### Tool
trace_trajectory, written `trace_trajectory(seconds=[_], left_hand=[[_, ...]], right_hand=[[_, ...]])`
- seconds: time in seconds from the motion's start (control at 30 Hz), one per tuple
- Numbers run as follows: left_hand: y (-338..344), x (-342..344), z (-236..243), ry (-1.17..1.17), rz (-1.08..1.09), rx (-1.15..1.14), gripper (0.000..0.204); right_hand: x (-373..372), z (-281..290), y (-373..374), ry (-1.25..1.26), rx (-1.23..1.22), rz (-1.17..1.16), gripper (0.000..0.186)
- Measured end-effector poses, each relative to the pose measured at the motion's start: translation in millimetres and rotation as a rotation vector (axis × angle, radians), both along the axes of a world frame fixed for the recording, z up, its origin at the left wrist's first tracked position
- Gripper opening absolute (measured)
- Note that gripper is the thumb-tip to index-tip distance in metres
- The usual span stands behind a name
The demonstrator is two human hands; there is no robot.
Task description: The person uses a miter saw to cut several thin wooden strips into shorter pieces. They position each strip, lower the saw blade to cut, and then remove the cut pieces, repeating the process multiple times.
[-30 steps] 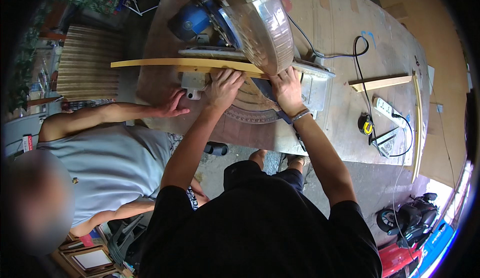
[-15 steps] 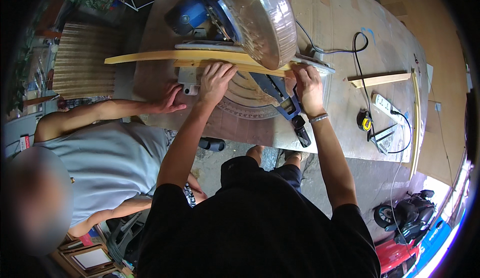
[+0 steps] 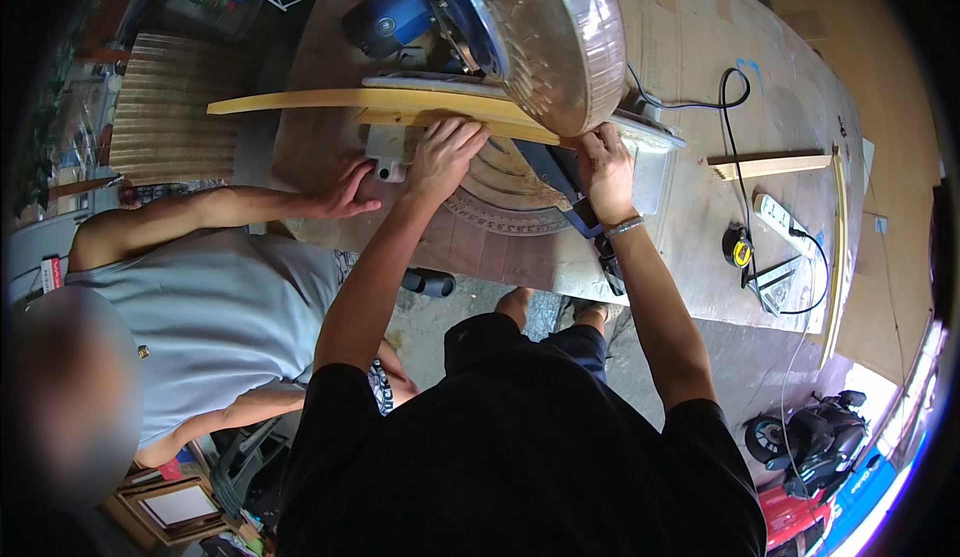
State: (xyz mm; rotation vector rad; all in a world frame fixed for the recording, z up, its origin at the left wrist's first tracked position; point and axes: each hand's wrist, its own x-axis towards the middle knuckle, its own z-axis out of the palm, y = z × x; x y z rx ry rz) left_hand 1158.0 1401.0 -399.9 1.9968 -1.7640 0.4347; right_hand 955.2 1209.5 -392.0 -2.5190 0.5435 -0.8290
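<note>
Two wooden strips lie side by side across the miter saw [image 3: 580, 47], passing under its clear blade guard. The longer wooden strip [image 3: 285, 102] runs along the fence and sticks out far to the left. In front of it sits the shorter wooden strip [image 3: 400, 117]. My left hand [image 3: 447, 160] is closed over the shorter strip's front edge, left of the guard. At the strips' right end, my right hand [image 3: 606, 172] pinches with bent fingers beside the guard; which strip it grips is partly hidden. The saw's handle [image 3: 607, 257] lies under my right wrist.
A co-worker's hand [image 3: 345, 192] rests by the saw base's left end. Rightward on the table [image 3: 690, 237] are a wood offcut [image 3: 775, 167], a tape measure [image 3: 738, 247], a power strip [image 3: 785, 225], a metal square [image 3: 775, 282], a long thin strip [image 3: 836, 257] and a black cable [image 3: 722, 107].
The view has shifted slightly. Relative to the saw, my right hand and the longer strip have moved a little left. My left hand stays on the shorter strip.
</note>
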Motion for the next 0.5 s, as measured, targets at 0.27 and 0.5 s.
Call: trace_trajectory(seconds=[0.27, 0.5], left_hand=[[-5, -3, 1, 0.017, -0.003, -0.005, 0.038], [-7, -3, 0, -0.016, -0.022, 0.023, 0.037]], right_hand=[[1, -2, -3, -0.022, -0.09, 0.007, 0.026], [-2, 2, -6, -0.017, -0.1, -0.002, 0.027]])
